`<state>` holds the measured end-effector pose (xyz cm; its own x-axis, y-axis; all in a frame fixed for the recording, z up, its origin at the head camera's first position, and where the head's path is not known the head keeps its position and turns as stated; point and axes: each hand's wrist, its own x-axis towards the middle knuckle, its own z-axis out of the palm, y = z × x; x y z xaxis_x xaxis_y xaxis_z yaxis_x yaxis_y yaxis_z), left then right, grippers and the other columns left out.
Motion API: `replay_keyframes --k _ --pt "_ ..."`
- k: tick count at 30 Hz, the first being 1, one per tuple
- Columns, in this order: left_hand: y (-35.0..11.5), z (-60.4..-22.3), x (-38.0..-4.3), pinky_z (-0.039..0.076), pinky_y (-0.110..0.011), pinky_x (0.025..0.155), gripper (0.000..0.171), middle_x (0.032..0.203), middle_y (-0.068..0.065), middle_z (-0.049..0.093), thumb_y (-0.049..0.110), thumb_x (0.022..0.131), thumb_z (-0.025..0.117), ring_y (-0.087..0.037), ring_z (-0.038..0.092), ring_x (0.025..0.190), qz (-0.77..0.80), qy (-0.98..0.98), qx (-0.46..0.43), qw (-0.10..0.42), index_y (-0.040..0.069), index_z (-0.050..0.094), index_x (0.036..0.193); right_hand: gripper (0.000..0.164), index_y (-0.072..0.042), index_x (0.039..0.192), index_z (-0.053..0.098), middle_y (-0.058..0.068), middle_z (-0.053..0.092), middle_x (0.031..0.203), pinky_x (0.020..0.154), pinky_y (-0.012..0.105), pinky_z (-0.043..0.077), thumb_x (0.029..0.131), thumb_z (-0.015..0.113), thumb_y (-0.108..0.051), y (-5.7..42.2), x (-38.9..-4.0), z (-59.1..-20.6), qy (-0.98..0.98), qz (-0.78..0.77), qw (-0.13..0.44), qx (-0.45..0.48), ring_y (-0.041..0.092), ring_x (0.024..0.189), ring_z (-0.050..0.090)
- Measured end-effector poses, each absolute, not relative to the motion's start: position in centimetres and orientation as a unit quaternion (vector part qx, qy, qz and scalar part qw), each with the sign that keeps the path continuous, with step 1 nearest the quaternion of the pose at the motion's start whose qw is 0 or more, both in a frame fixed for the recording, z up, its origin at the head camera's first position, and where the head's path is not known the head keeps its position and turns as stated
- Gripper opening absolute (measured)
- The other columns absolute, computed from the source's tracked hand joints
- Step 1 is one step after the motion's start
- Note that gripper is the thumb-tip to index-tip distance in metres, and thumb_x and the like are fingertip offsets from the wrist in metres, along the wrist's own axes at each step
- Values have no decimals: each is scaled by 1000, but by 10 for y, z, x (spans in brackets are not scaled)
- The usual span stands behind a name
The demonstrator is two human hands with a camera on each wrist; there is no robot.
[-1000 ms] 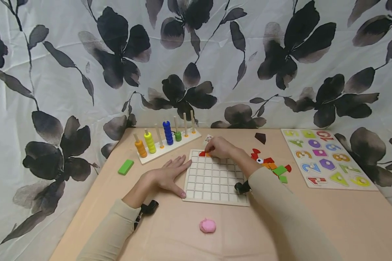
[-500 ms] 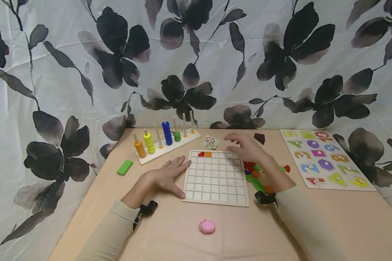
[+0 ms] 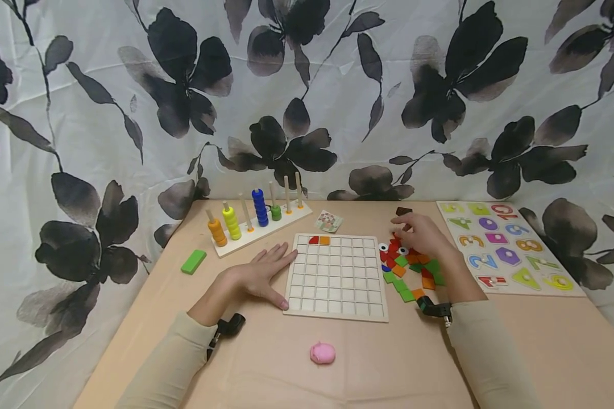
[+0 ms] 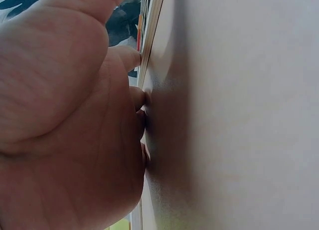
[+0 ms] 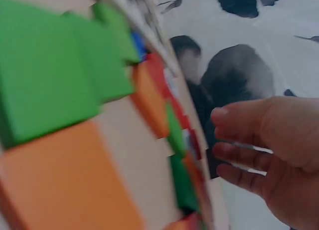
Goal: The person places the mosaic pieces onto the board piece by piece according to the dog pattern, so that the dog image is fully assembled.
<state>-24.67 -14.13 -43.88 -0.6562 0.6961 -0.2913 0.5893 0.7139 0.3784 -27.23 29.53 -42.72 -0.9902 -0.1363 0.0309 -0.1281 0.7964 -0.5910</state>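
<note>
A white grid board point(image 3: 337, 278) in a pale wooden frame lies mid-table. A red piece point(image 3: 314, 240) and an orange square tile point(image 3: 324, 241) sit side by side in its far row. My left hand point(image 3: 253, 284) rests spread on the table, thumb and fingertips at the board's left edge; the left wrist view shows its palm side. Over the loose pile of coloured tiles point(image 3: 405, 294) right of the board hovers my right hand point(image 3: 430, 238). In the right wrist view its fingers point(image 5: 239, 117) are loosely extended, holding nothing, beside green tiles point(image 5: 45, 75) and an orange tile point(image 5: 70, 185).
A peg stand point(image 3: 266, 228) with coloured rings stands at the back left, near a green block point(image 3: 193, 262). Behind the board lies a small picture card point(image 3: 329, 221). A number puzzle board point(image 3: 517, 255) is at the right, a pink lump point(image 3: 322, 353) in front.
My right hand has left the board's far row, where the red and orange pieces lie, and moved right to above the tile pile. The left hand stays put.
</note>
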Motion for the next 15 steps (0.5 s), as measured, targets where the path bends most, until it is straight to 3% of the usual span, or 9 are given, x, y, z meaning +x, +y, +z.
replay_keyframes --k 5,15 --pt "-140 -438 -248 -1 -51 117 125 160 -12 -9 75 64 70 -30 -9 147 123 901 356 213 23 1 156 31 -3 124 63 15 64 107 74 34 53 94 60 -10 298 -279 -442 964 -251 17 -85 26 84 54" --pt "-139 -438 -249 -3 -51 117 125 161 -10 -11 76 64 69 -28 -10 147 118 901 354 221 24 1 156 21 -8 115 63 14 62 104 80 40 52 94 59 -9 301 -283 -450 959 -275 19 -62 28 88 55"
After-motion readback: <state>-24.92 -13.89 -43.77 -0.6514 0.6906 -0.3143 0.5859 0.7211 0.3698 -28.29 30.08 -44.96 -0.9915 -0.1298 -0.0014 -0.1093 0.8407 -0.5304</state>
